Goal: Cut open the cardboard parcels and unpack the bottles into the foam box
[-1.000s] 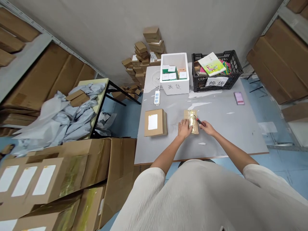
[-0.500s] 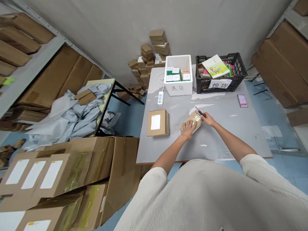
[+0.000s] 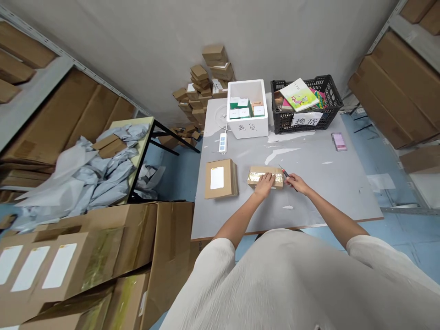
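Note:
A small taped cardboard box (image 3: 254, 175) lies crosswise near the front of the grey table. Shiny clear tape runs along its upper face. My left hand (image 3: 264, 184) rests on the box with fingers stretched out over the tape, pressing it from above. In my closed right hand (image 3: 297, 183) is a slim red-and-black knife (image 3: 285, 172), its thin tip pointing up and left beside the box's right end. To the left sits a squarer cardboard box (image 3: 222, 178) bearing a white label.
Behind stand a white foam box (image 3: 248, 128) of small cartons and a black crate (image 3: 309, 126) holding books. A power strip (image 3: 223, 143) and a pixelated phone-like item (image 3: 338, 141) lie on the table (image 3: 326, 192). Large cartons (image 3: 137, 238) crowd the left; shelves flank both sides.
The small box has turned from a slant to lying crosswise, and sits slightly further left. My left hand stays on it. The knife in my right hand has come off the box to its right end.

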A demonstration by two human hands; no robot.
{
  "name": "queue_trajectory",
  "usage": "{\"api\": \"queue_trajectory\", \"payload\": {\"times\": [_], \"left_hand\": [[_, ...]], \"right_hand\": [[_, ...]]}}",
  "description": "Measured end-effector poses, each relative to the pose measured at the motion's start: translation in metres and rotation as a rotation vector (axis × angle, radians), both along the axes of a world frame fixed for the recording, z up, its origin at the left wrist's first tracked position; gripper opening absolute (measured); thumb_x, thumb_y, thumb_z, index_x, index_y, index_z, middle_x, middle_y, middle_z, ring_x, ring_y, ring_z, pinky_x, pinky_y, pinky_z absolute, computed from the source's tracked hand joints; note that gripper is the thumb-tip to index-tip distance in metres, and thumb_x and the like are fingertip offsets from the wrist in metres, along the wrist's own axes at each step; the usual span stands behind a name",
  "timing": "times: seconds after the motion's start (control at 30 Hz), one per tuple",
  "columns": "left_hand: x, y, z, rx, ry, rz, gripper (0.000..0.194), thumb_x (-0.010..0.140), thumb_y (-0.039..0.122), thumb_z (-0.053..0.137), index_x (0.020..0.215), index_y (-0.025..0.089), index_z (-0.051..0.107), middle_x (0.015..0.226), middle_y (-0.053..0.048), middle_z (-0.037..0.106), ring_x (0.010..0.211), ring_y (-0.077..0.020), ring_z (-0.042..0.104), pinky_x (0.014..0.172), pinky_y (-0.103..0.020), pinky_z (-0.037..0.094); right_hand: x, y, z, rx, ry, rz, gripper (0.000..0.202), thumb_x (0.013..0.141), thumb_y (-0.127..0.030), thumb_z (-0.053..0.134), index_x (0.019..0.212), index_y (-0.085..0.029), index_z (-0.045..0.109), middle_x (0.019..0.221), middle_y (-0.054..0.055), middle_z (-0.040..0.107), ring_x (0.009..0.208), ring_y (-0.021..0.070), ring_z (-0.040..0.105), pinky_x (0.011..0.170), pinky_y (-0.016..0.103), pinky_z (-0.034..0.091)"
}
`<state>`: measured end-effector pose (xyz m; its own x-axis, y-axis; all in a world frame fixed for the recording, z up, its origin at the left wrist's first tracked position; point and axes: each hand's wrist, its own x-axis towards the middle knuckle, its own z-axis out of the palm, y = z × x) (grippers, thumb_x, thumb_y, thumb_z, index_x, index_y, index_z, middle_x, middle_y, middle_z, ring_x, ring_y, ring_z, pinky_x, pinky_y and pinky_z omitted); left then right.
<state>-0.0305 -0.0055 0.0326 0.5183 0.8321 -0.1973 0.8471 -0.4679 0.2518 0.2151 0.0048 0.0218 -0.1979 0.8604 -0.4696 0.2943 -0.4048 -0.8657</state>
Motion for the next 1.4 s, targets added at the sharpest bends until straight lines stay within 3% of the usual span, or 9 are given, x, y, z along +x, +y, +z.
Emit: {"api": "queue_trajectory", "payload": {"times": [0.2, 0.33, 0.63, 0.8, 1.0, 1.13, 1.23, 1.4], "left_hand": [[0.012, 0.008, 0.007, -0.042, -0.036, -0.007, 0.049, 0.093, 0.024, 0.069, 0.140, 0.025, 0.053, 0.143, -0.014, 0.057, 0.135, -0.0330, 0.054, 0.113, -0.047, 0.043], [0.021, 0.017, 0.010, -0.085, 0.014, 0.013, 0.046, 0.089, 0.021, 0.073, 0.132, 0.022, 0.057, 0.135, -0.014, 0.061, 0.127, -0.0327, 0.059, 0.118, -0.050, 0.035], [0.026, 0.019, 0.015, -0.102, 0.047, 0.045, 0.044, 0.089, 0.020, 0.076, 0.130, 0.020, 0.061, 0.137, -0.015, 0.056, 0.122, -0.0319, 0.063, 0.126, -0.052, 0.025], [0.023, 0.013, 0.016, -0.070, 0.049, 0.032, 0.051, 0.089, 0.021, 0.078, 0.136, 0.023, 0.059, 0.138, -0.013, 0.056, 0.120, -0.0293, 0.065, 0.129, -0.052, 0.025], [0.023, 0.011, 0.015, -0.076, 0.033, 0.047, 0.051, 0.089, 0.022, 0.079, 0.136, 0.023, 0.059, 0.136, -0.012, 0.056, 0.117, -0.0286, 0.066, 0.129, -0.053, 0.024], [0.023, 0.011, 0.014, -0.071, 0.049, 0.050, 0.051, 0.092, 0.022, 0.077, 0.139, 0.025, 0.057, 0.138, -0.011, 0.056, 0.112, -0.0269, 0.068, 0.129, -0.051, 0.025], [0.022, 0.011, 0.013, -0.072, 0.039, 0.055, 0.053, 0.091, 0.022, 0.078, 0.139, 0.025, 0.056, 0.139, -0.012, 0.055, 0.112, -0.0269, 0.067, 0.128, -0.051, 0.026], [0.021, 0.011, 0.014, -0.081, 0.038, 0.053, 0.050, 0.092, 0.024, 0.078, 0.137, 0.026, 0.056, 0.139, -0.011, 0.055, 0.115, -0.0267, 0.067, 0.123, -0.048, 0.033]], "right_hand": [[0.030, 0.007, 0.018, -0.026, -0.100, -0.030, 0.035, 0.099, -0.056, 0.063, 0.096, -0.021, 0.067, 0.090, 0.005, 0.075, 0.068, 0.0134, 0.066, 0.054, 0.021, 0.052], [0.055, 0.010, 0.032, -0.001, -0.171, 0.076, 0.033, 0.096, -0.054, 0.070, 0.107, -0.023, 0.066, 0.077, 0.001, 0.071, 0.058, 0.0130, 0.063, 0.048, 0.021, 0.048], [0.071, 0.021, 0.051, 0.178, -0.377, 0.372, 0.031, 0.097, -0.051, 0.066, 0.103, -0.023, 0.075, 0.081, 0.001, 0.075, 0.070, 0.0161, 0.069, 0.067, 0.025, 0.049], [0.066, 0.039, 0.049, 0.190, -0.534, 0.524, 0.032, 0.098, -0.050, 0.062, 0.108, -0.025, 0.079, 0.083, 0.002, 0.076, 0.074, 0.0183, 0.065, 0.066, 0.027, 0.044], [0.053, 0.065, 0.050, 0.252, -0.758, 0.769, 0.029, 0.098, -0.037, 0.062, 0.120, -0.027, 0.078, 0.100, 0.007, 0.078, 0.088, 0.0234, 0.067, 0.068, 0.029, 0.041], [0.039, 0.075, 0.051, 0.266, -0.823, 0.823, 0.030, 0.099, -0.035, 0.060, 0.123, -0.028, 0.077, 0.108, 0.010, 0.078, 0.096, 0.0273, 0.070, 0.074, 0.031, 0.044], [0.036, 0.075, 0.050, 0.158, -0.756, 0.798, 0.029, 0.097, -0.039, 0.063, 0.118, -0.026, 0.077, 0.101, 0.009, 0.079, 0.092, 0.0262, 0.071, 0.074, 0.031, 0.046], [0.054, 0.058, 0.042, -0.139, -0.480, 0.686, 0.034, 0.093, -0.055, 0.070, 0.106, -0.024, 0.075, 0.084, 0.004, 0.077, 0.079, 0.0199, 0.071, 0.070, 0.027, 0.049]]}}
